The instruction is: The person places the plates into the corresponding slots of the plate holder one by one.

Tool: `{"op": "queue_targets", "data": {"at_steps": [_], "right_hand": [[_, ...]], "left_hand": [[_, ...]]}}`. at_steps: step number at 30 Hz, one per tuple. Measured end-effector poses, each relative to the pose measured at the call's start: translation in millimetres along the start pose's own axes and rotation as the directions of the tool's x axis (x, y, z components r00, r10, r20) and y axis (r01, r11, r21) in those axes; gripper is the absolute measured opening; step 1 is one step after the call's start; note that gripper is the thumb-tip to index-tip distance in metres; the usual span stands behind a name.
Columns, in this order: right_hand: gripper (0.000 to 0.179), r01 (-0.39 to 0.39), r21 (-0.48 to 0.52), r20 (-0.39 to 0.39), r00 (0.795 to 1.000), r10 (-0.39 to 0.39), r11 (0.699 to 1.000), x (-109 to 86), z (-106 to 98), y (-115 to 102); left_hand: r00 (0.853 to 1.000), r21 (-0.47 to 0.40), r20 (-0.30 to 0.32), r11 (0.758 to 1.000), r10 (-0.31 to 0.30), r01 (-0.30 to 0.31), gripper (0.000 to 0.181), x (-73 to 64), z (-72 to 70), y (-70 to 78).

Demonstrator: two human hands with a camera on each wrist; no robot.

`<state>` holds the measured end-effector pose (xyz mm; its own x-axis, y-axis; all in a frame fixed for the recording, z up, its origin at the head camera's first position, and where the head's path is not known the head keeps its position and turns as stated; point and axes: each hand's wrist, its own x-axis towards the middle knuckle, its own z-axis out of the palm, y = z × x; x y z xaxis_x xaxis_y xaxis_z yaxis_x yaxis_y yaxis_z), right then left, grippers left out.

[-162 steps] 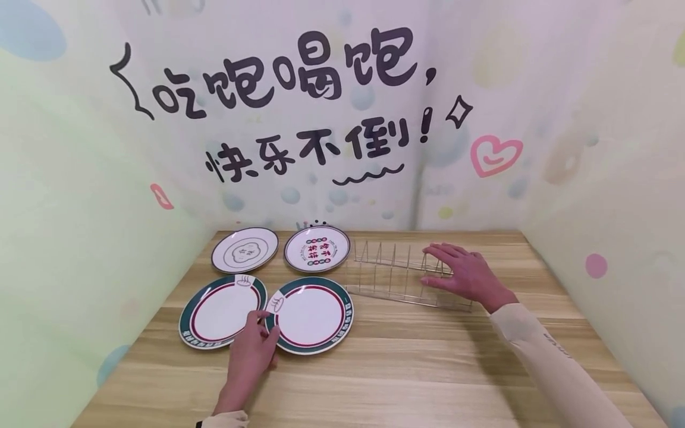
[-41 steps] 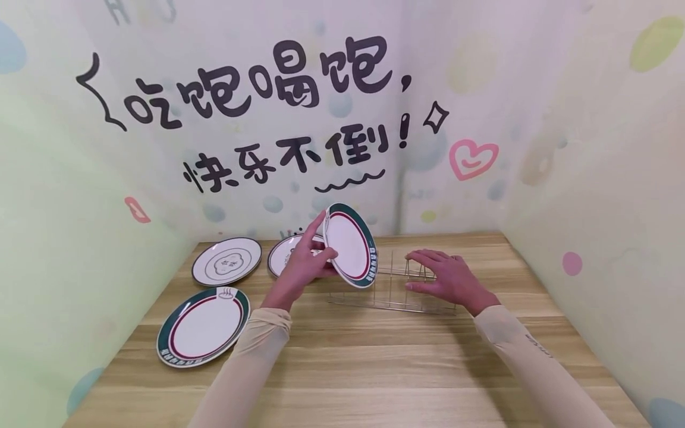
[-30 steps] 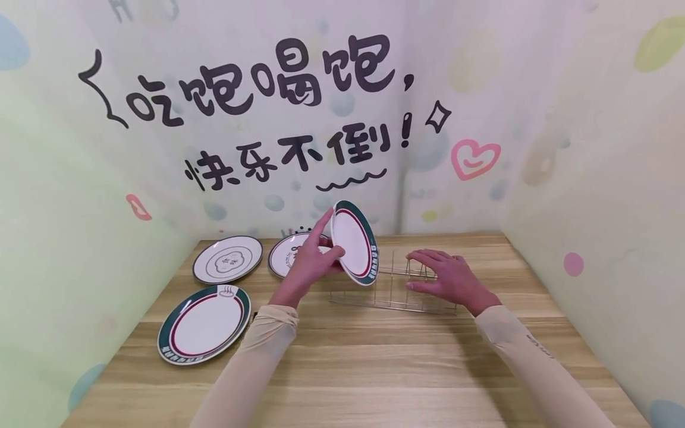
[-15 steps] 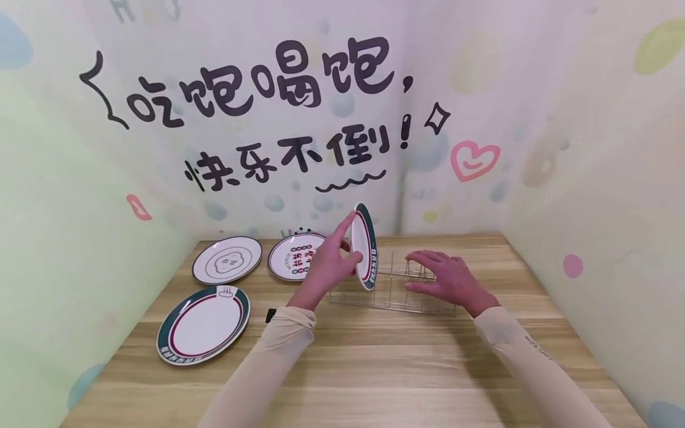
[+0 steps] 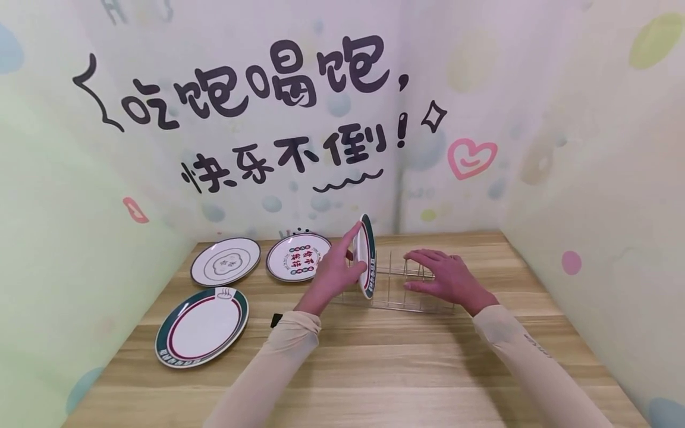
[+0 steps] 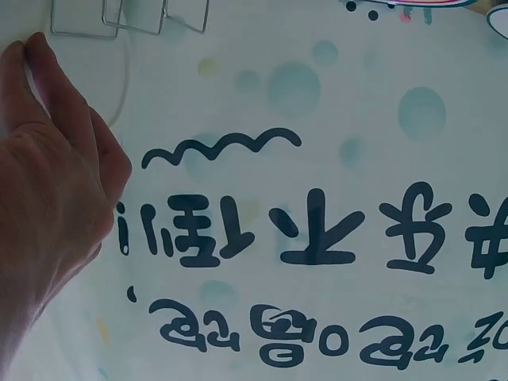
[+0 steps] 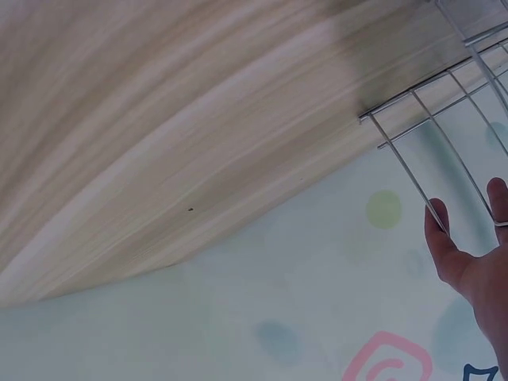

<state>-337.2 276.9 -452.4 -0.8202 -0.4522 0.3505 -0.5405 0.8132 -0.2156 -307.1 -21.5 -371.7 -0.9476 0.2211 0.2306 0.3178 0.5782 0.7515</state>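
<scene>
In the head view my left hand (image 5: 334,270) grips a white plate (image 5: 371,246) with a green rim, thumb on its face and fingers behind. The plate stands nearly upright over the left part of a wire dish rack (image 5: 396,307), its lower edge down among the wires. My right hand (image 5: 446,280) holds the rack's right part, thumb and fingers at the upright wires. The right wrist view shows that hand's fingertips (image 7: 436,214) against two wires. Part of my left hand (image 6: 67,143) fills the left side of the left wrist view, close to the rack's wire loops (image 6: 86,33).
Left on the wooden table (image 5: 385,380) lies a matching green-rimmed plate (image 5: 204,327). Behind it is a white plate with a cloud-shaped drawing (image 5: 226,261), and beside that a plate with red lettering (image 5: 298,257). A printed wall sheet (image 5: 257,202) closes the back.
My left hand lifted the green-rimmed plate off the table, carried it right, turned it upright and lowered it towards the rack. My right hand keeps its hold on the rack.
</scene>
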Motion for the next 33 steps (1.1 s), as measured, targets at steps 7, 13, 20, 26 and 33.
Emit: {"op": "queue_targets", "data": {"at_steps": [7,13,20,26,33], "right_hand": [[0.074,0.005,-0.001,-0.012,1.000,-0.005,1.000,0.6,0.1,-1.6],[0.072,0.011,0.000,-0.023,1.000,-0.011,1.000,0.8,0.6,-0.8],[0.071,0.021,-0.007,-0.037,0.999,-0.021,1.000,-1.0,1.3,-2.2],[0.072,0.023,-0.006,-0.042,0.999,-0.023,1.000,-0.2,5.2,-3.5],[0.072,0.004,-0.002,-0.030,1.000,-0.004,1.000,-1.5,2.9,-2.6]], "left_hand": [[0.999,0.057,-0.009,0.998,0.032,-0.032,0.091,-6.1,6.1,-1.0],[0.998,0.086,-0.012,0.994,0.068,-0.067,0.096,-15.6,13.3,-8.4],[0.998,0.034,-0.049,0.998,0.049,-0.047,0.094,-23.0,15.8,-14.9],[0.998,0.006,-0.050,1.000,0.024,-0.023,0.093,-26.8,14.7,-17.8],[0.998,-0.158,-0.030,0.986,-0.052,0.046,0.086,-42.3,5.2,-26.7]]}}
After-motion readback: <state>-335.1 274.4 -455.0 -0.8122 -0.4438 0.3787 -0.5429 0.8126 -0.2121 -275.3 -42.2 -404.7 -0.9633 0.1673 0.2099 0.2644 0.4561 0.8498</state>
